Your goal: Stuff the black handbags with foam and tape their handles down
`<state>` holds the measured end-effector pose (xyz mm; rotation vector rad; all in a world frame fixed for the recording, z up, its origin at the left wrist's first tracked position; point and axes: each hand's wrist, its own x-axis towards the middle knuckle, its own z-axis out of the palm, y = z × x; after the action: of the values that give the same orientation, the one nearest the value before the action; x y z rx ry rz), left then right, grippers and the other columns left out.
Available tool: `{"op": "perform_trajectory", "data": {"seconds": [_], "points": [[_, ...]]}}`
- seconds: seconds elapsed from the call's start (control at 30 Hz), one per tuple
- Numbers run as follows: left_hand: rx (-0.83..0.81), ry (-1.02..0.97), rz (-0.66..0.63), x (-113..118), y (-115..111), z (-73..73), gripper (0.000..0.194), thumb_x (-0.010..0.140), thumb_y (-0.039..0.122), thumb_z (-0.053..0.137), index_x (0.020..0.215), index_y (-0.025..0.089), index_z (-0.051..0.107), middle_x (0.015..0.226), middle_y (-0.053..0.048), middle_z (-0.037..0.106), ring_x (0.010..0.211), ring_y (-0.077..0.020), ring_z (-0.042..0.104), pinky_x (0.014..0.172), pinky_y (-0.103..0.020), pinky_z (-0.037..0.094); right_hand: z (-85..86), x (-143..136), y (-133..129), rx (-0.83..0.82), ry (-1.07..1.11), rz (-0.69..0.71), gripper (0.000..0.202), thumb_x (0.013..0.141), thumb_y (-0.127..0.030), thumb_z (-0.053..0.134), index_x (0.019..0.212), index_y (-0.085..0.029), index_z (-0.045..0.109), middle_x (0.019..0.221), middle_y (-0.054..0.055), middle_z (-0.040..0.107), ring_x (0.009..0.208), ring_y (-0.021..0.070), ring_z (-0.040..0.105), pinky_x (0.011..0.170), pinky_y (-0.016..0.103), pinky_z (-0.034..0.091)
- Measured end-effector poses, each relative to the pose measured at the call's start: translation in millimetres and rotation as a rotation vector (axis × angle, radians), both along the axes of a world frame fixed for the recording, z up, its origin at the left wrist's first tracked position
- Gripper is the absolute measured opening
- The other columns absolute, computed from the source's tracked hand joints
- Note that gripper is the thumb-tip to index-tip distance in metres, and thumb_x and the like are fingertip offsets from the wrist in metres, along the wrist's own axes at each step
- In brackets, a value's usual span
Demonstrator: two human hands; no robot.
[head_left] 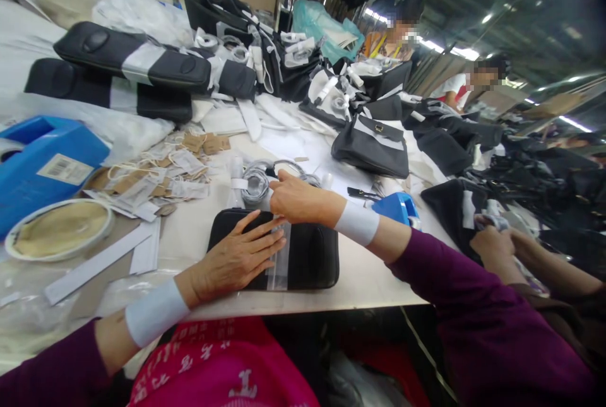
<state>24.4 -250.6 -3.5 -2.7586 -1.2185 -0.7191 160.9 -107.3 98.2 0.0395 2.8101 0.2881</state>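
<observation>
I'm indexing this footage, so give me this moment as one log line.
left hand: fingers spread on black case | right hand: fingers curled, at case's far edge | beyond case: wrapped coil

Working remotely, I record two foreground hands (239, 259), two pale wristbands (156, 312), one black case (316, 255) beneath those hands, two blue tape dispensers (28, 173), one white-rimmed tub (71, 256)

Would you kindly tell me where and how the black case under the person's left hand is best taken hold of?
I would take the black case by its right end, coming from the right, gripping across its thickness. It lies flat, and that end looks uncovered, while the left hand covers part of the left half and the right hand is at the far edge.
</observation>
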Motion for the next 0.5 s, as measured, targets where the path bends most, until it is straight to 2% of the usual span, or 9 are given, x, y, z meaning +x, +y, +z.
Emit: {"op": "perform_trajectory", "data": {"seconds": [0.17,0.27,0.37,0.43,0.5], "points": [[0.014,0.040,-0.040,0,3,-1.6,0.039,0.098,0.026,0.049,0.136,0.018,0.051,0.137,-0.006,0.059,0.137,-0.0188,0.042,0.123,-0.042,0.014,0.0,-2,-2,0.019,0.014,-0.005,0.017,0.083,-0.014,0.054,0.083,-0.013,0.071,0.074,0.010,0.067,0.083,0.0246,0.056,0.093,0.043,0.031],[0.007,0.052,-0.033,0,5,-1.7,0.039,0.098,0.027,0.048,0.136,0.018,0.051,0.137,-0.006,0.058,0.136,-0.0192,0.043,0.122,-0.043,0.017,-3.9,0,3,0.031,0.014,-0.039,0.017,0.085,-0.013,0.053,0.084,-0.013,0.070,0.077,0.010,0.068,0.085,0.0246,0.056,0.097,0.043,0.029],[0.000,0.060,-0.034,-1,6,-1.0,0.039,0.099,0.029,0.048,0.137,0.020,0.051,0.139,-0.006,0.057,0.138,-0.0194,0.042,0.122,-0.044,0.018,-13.0,2,18,0.027,0.023,-0.082,0.015,0.086,-0.020,0.061,0.097,-0.012,0.067,0.086,0.010,0.069,0.092,0.0250,0.056,0.101,0.043,0.026],[0.007,0.068,-0.044,0,7,-0.6,0.039,0.099,0.029,0.047,0.137,0.020,0.050,0.139,-0.006,0.057,0.138,-0.0191,0.041,0.122,-0.044,0.016,-19.8,2,32,0.010,0.026,-0.121,0.031,0.080,-0.028,0.072,0.106,-0.013,0.063,0.093,0.010,0.069,0.101,0.0272,0.054,0.101,0.044,0.025],[0.013,0.068,-0.040,0,8,0.0,0.038,0.099,0.029,0.047,0.136,0.021,0.051,0.138,-0.004,0.058,0.138,-0.0190,0.040,0.123,-0.045,0.012,-23.8,2,45,0.008,0.060,-0.188,0.039,0.074,-0.031,0.078,0.105,-0.013,0.062,0.101,0.011,0.068,0.107,0.0298,0.051,0.100,0.046,0.025]]}}
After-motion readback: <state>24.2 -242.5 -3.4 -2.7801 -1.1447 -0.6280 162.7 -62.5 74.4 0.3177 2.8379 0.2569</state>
